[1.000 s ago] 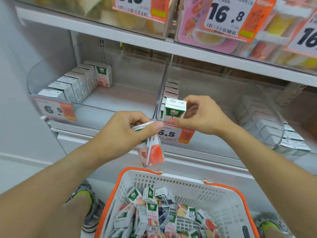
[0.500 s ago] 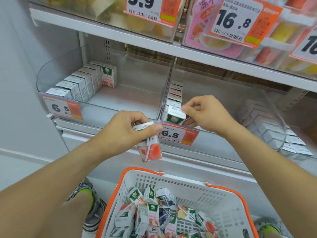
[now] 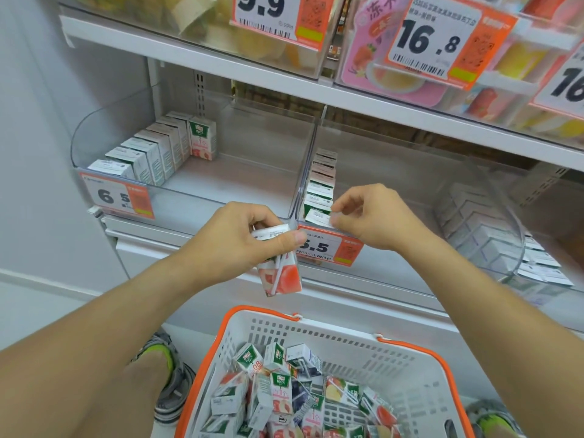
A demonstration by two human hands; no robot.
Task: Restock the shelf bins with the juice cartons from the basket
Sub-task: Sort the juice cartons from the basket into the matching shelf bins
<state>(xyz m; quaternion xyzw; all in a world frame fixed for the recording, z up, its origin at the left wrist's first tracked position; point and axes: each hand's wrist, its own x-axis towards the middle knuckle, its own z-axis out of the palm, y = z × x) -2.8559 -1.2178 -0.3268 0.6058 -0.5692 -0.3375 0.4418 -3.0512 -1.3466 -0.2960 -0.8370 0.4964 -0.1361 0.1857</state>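
Observation:
My left hand (image 3: pixel 243 241) grips a peach juice carton (image 3: pixel 281 275) by its top, hanging in front of the shelf edge above the basket (image 3: pixel 316 322). At the front of the middle clear bin (image 3: pixel 395 172), my right hand (image 3: pixel 376 216) pinches the right edge of the front carton (image 3: pixel 317 216). That carton stands at the head of a single row of cartons (image 3: pixel 322 175) along the bin's left wall. The white basket with orange rim holds several loose juice cartons (image 3: pixel 275 393).
The left bin (image 3: pixel 94 131) holds a row of cartons (image 3: pixel 151 153) along its left side. A curved right bin holds stacked cartons (image 3: pixel 483 235). Price tags (image 3: pixel 328 248) hang on the bin fronts. The shelf above (image 3: pixel 284 80) carries other goods. My sneakers (image 3: pixel 170 387) flank the basket.
My right hand lowered its carton from above the bin front into the middle bin's row. The left hand kept its carton in about the same place.

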